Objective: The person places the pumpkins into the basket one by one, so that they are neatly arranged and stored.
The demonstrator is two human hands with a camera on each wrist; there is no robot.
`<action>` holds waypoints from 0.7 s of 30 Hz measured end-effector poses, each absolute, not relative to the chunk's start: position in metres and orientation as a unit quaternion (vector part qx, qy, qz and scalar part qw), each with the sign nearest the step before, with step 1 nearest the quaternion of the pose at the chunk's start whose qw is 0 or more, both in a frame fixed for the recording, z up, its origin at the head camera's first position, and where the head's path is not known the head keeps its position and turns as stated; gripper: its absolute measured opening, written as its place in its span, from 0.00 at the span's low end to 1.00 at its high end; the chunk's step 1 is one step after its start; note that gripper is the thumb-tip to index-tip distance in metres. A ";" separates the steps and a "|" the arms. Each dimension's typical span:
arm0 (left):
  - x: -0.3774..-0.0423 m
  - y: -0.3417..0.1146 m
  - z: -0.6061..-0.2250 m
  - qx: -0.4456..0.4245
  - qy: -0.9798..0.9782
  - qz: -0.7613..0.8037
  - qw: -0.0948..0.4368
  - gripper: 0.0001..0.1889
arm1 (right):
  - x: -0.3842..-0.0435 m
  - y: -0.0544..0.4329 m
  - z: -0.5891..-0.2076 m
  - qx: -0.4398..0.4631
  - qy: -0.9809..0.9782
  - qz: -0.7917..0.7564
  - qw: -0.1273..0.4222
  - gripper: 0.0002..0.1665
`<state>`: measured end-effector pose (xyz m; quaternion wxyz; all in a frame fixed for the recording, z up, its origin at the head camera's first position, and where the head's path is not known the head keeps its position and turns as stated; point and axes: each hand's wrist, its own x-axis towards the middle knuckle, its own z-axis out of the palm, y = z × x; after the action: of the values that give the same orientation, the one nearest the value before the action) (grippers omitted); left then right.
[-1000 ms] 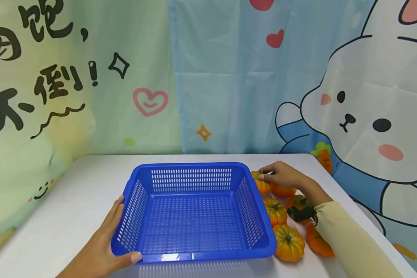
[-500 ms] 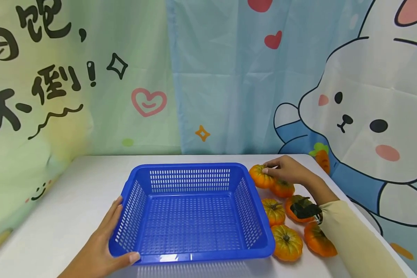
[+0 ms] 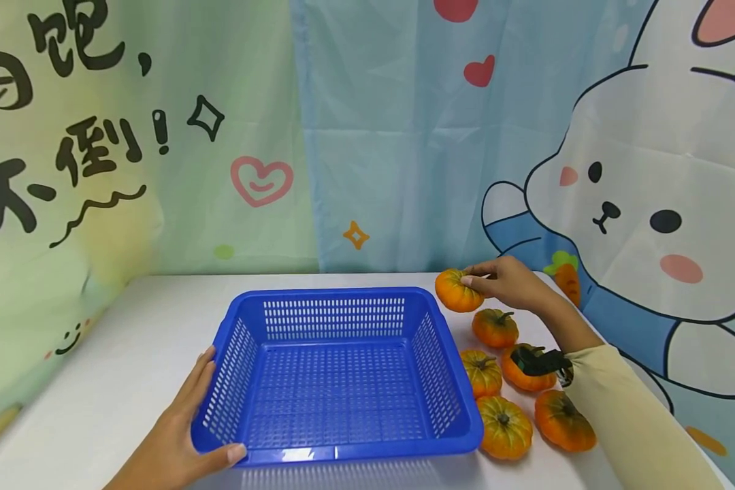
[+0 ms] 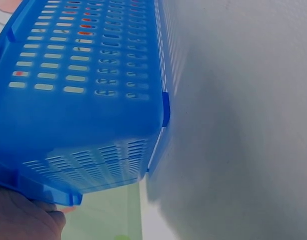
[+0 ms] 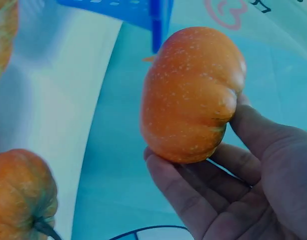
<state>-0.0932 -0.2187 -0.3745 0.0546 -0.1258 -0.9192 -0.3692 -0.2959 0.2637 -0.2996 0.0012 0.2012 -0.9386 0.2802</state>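
Observation:
My right hand [image 3: 503, 282] grips a small orange pumpkin [image 3: 456, 291] between thumb and fingers, raised near the back right corner of a blue plastic basket [image 3: 343, 452]. In the right wrist view the smooth, pale-speckled side of this pumpkin [image 5: 191, 95] faces the camera, with fingertips curled under it. My left hand [image 3: 174, 432] holds the left front corner of the basket, its thumb over the front rim and fingers along the outer side. Nothing lies in the basket. The left wrist view shows the slotted basket wall [image 4: 83, 120] and part of the left hand [image 4: 23, 217].
Several more pumpkins lie on the white table [image 3: 98, 381] right of the basket, among them a green-streaked one [image 3: 505, 429] at the front and a darker orange one [image 3: 495, 328] below the right hand. A printed cloth backdrop [image 3: 380, 150] hangs behind the table.
My right hand has lifted the pumpkin up off the table from beside the basket's back right corner. The left hand and basket have stayed in place.

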 end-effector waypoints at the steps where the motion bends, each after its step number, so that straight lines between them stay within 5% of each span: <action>1: -0.093 -0.219 -0.375 -0.124 -0.919 -0.370 0.053 0.62 | -0.294 0.262 -0.297 0.206 -0.937 0.282 0.006 0.27; 10: -0.093 -0.218 -0.376 -0.134 -0.918 -0.368 0.065 0.62 | -0.283 0.239 -0.285 0.220 -0.930 0.293 0.026 0.28; 21: -0.093 -0.221 -0.374 -0.128 -0.922 -0.362 0.054 0.61 | -0.272 0.207 -0.276 0.261 -0.907 0.329 -0.015 0.27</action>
<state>-0.0934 -0.2206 -0.3741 0.0538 -0.1281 -0.9216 -0.3624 -0.2724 0.2072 -0.2758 -0.0147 0.2612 -0.9074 0.3288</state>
